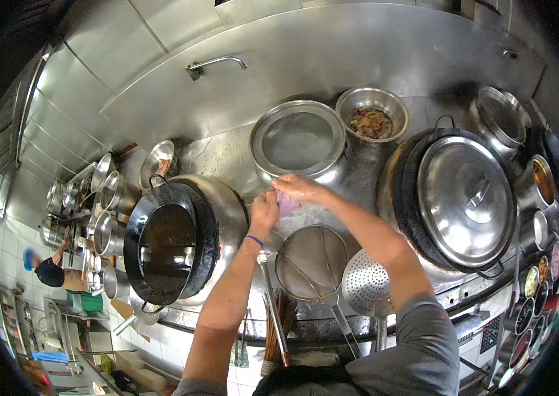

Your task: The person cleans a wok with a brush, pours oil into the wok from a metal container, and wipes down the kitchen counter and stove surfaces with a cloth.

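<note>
Both hands meet over the steel counter, just in front of a round pot of cloudy water (pixel 298 142). My left hand (pixel 265 210) is closed at the left edge of a crumpled pink cloth or thin bag (pixel 286 204); which of the two, I cannot tell. My right hand (pixel 296 188) is bent over its top, fingers closed on it. Whitish, clear-looking material lies just right of it. Below the hands rest a ladle (pixel 263 256), a round mesh strainer (pixel 311 263) and a perforated skimmer (pixel 366 282).
A wok of dark liquid (pixel 167 247) stands left; a lidded wok (pixel 465 201) stands right. Behind are a bowl of cooked-looking food (pixel 372 124) and a wall tap (pixel 217 64). Seasoning containers (pixel 525 315) line the right side. Another person (pixel 58 272) stands far left.
</note>
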Motion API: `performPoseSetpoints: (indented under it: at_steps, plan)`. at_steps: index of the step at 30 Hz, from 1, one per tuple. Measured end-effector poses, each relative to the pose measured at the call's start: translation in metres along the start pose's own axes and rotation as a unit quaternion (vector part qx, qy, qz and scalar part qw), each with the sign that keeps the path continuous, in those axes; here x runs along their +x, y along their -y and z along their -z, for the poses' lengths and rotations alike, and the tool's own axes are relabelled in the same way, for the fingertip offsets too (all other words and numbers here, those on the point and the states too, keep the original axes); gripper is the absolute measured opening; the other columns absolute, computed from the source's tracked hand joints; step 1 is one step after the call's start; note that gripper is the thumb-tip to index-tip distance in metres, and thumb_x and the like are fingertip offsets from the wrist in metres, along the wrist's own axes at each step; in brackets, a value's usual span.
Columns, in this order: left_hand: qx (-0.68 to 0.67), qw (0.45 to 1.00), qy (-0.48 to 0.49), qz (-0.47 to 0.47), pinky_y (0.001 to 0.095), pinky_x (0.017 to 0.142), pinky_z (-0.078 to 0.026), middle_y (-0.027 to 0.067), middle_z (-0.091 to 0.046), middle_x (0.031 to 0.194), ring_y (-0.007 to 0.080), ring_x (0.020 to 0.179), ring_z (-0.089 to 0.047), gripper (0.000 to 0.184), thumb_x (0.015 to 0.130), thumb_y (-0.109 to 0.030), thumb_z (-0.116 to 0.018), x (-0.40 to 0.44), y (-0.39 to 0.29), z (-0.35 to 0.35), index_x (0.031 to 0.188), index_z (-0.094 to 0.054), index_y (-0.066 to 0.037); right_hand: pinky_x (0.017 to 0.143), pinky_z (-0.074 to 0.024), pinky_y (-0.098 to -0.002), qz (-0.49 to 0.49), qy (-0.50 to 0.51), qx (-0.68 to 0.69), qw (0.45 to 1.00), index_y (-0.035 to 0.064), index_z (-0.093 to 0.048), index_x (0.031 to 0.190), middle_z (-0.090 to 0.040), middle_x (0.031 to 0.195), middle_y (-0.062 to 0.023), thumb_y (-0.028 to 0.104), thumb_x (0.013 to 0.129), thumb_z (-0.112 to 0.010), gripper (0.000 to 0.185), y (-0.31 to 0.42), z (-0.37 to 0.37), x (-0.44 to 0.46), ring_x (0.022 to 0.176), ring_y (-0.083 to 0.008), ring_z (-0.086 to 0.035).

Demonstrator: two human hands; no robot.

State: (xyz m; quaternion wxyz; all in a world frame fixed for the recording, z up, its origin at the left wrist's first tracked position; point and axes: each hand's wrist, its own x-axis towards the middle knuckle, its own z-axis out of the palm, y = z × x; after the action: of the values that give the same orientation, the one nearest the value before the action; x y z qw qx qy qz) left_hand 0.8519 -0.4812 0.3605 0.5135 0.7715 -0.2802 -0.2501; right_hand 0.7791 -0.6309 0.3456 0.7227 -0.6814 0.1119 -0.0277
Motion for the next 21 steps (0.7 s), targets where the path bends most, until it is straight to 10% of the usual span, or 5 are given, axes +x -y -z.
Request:
performPoseSetpoints:
  at_steps: [4,8,13,17,21]
  plan:
    - [-0.055,0.998,0.015,0.036,0.0299,0.04,-0.042,0.0014,-0.054,0.062,0.0146,0.046,-0.052,0.045,0.102,-0.045,-0.044,0.014,0.001,0.013,0.092,-0.057,-0.004,0.071,-0.0532,-0.0486,0.134,-0.178,-0.323,0.92,0.0018,-0.068,0.099,-0.067,0.087,-0.0188,0.029,0.092,-0.054,0.031,0.023,0.06,0.029,0.075,-0.036,-0.066]
    - [-0.136,0.985,0.048,0.097,0.0292,0.043,-0.043,0.0033,-0.059,0.07,0.0138,0.052,-0.056,0.043,0.102,-0.046,-0.044,0.013,-0.003,0.016,0.1,-0.057,-0.006,0.08,-0.0505,-0.0507,0.245,-0.566,-0.47,0.632,0.0035,-0.069,0.097,-0.069,0.092,-0.0207,0.027,0.089,-0.058,0.027,-0.01,0.099,0.052,0.079,-0.0395,-0.065]
    - [-0.202,0.97,0.05,0.127,0.0296,0.046,-0.047,0.0067,-0.064,0.08,0.0148,0.063,-0.062,0.036,0.102,-0.04,-0.046,0.02,-0.018,0.0,0.105,-0.058,-0.006,0.081,-0.0516,-0.0529,-0.082,-0.118,0.001,0.99,0.0015,-0.069,0.101,-0.071,0.09,-0.0192,0.022,0.088,-0.063,0.026,0.02,0.098,0.052,0.083,-0.0402,-0.067]
    - [-0.163,0.979,0.036,0.12,0.0293,0.047,-0.046,0.0063,-0.063,0.082,0.0134,0.064,-0.06,0.017,0.097,-0.024,-0.057,0.035,-0.007,-0.008,0.097,-0.055,-0.007,0.086,-0.0524,-0.0479,-0.072,0.038,-0.011,0.997,0.002,-0.069,0.106,-0.071,0.092,-0.0194,0.016,0.086,-0.061,0.026,0.058,0.061,0.029,0.092,-0.0378,-0.068]
    - [-0.143,0.986,0.052,0.069,0.0269,0.048,-0.043,0.0016,-0.058,0.08,0.0101,0.063,-0.056,0.014,0.087,-0.003,-0.065,0.045,0.011,-0.004,0.09,-0.052,-0.008,0.092,-0.0495,-0.0462,0.14,-0.304,-0.339,0.879,-0.0027,-0.067,0.109,-0.069,0.104,-0.0203,0.012,0.086,-0.055,0.03,0.038,0.077,0.042,0.104,-0.0377,-0.065]
